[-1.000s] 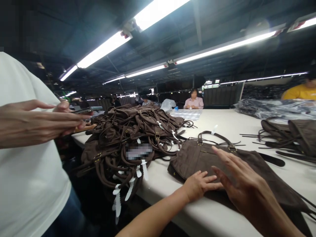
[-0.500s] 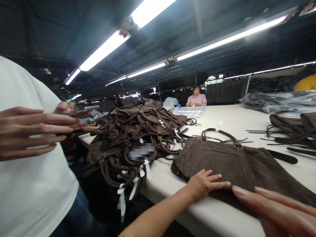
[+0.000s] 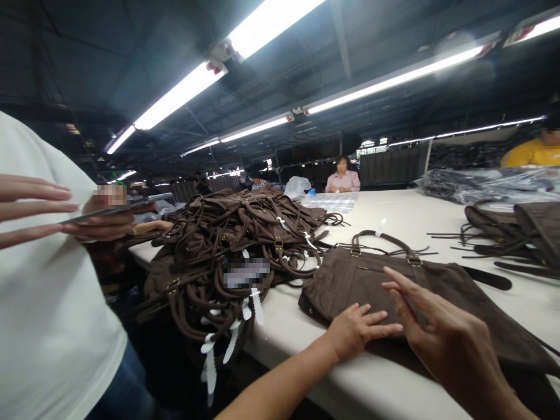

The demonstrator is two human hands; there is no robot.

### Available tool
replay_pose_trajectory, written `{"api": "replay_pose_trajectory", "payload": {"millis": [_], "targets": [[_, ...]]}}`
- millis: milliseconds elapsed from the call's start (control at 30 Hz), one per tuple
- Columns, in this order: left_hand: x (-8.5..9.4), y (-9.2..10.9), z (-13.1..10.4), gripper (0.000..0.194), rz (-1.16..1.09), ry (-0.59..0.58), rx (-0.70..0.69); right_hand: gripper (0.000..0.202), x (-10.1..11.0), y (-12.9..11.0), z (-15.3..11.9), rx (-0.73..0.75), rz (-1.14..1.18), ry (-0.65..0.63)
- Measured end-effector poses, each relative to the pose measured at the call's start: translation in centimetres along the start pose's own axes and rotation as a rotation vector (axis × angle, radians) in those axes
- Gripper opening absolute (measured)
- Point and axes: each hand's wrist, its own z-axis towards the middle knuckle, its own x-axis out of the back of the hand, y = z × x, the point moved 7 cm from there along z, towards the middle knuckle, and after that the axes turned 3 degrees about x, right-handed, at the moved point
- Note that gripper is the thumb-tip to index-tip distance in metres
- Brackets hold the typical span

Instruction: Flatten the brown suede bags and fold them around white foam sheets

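A dark brown handbag (image 3: 394, 286) lies flat on the white table, one handle arched at its far side with a white tag on it. My left hand (image 3: 356, 333) rests on the bag's near edge, fingers spread. Just to its right, my right hand (image 3: 448, 338) is raised over the bag's near side, fingers stretched out and nothing held. Its fingertips overlap the front of the bag in view; whether they touch it, I cannot tell.
A heap of brown handbags (image 3: 245, 216) with white zip tags (image 3: 257, 306) hangs over the table edge. More bags (image 3: 534, 233) lie right. A person in a white shirt (image 3: 52, 280) stands left; others sit beyond the table (image 3: 385, 207) and plastic-wrapped goods (image 3: 476, 185).
My right hand has moved up and left from the lower right corner, over the bag. The left hand stays on the bag. Another person's hand at the left edge has drawn leftward.
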Motion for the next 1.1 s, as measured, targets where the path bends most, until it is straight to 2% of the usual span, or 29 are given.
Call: {"api": "replay_pose_trajectory", "payload": {"millis": [133,300,367,433,567,633,733,833,967,1100], "targets": [[0.1,-0.2,-0.2,0.051,-0.064,0.030,0.028,0.041,-3.2,2.9,-1.7,-0.108,-0.105,-0.134],[0.4,-0.1,-0.2,0.049,-0.050,0.013,0.023,0.055,-7.8,6.6,-4.2,-0.123,-0.148,-0.271],[0.6,0.0,-0.3,0.050,-0.028,0.013,0.014,0.057,-9.6,8.6,-6.3,-0.161,-0.205,-0.345],[0.8,0.1,-0.3,0.051,0.000,0.018,0.001,0.056,-11.6,10.4,-9.1,-0.195,-0.255,-0.473],[0.7,0.1,0.0,0.050,0.046,-0.015,0.000,0.053,-14.5,11.9,-13.8,-0.146,-0.243,-0.748],[0.6,0.0,0.2,0.049,0.043,-0.053,0.012,0.053,-14.7,11.8,-14.3,-0.159,-0.261,-0.829],[0.7,0.0,0.3,0.049,-0.010,-0.076,0.022,0.052,-13.8,10.9,-13.3,-0.253,-0.292,-0.929],[0.7,-0.1,0.4,0.055,-0.087,-0.065,0.012,0.051,-12.5,9.8,-12.0,-0.387,-0.271,-0.955],[0.5,-0.5,0.8,0.069,-0.154,-0.039,-0.019,0.049,-10.7,9.0,-12.2,-0.469,-0.279,-0.846],[0.4,-0.8,0.9,0.074,-0.167,-0.013,-0.029,0.049,-8.2,7.2,-14.4,-0.432,-0.287,-0.680]]}}
